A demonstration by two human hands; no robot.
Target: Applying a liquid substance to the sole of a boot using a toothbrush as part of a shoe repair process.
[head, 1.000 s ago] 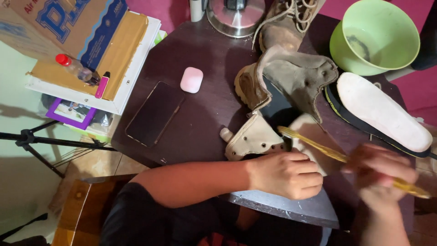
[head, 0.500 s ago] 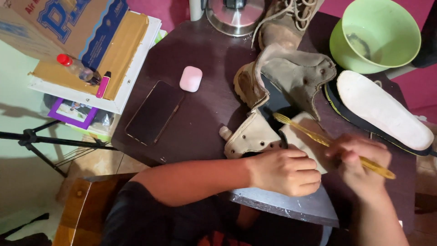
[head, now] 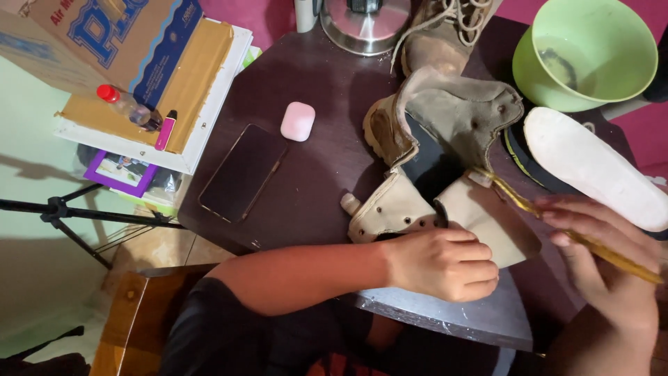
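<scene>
Your left hand (head: pixel 445 263) is closed over the near edge of the tan boot (head: pixel 445 150), which lies opened up on the dark counter (head: pixel 313 181). Your right hand (head: pixel 605 264) grips a thin yellow brush (head: pixel 557 223), its tip touching the boot's flap. A white insole (head: pixel 598 167) lies just beside the boot, near a green bowl (head: pixel 591 52).

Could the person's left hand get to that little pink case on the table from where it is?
Probably yes. The left hand rests on the tan boot, and the pink case lies in the open on the dark table, with only bare tabletop around it.
</scene>
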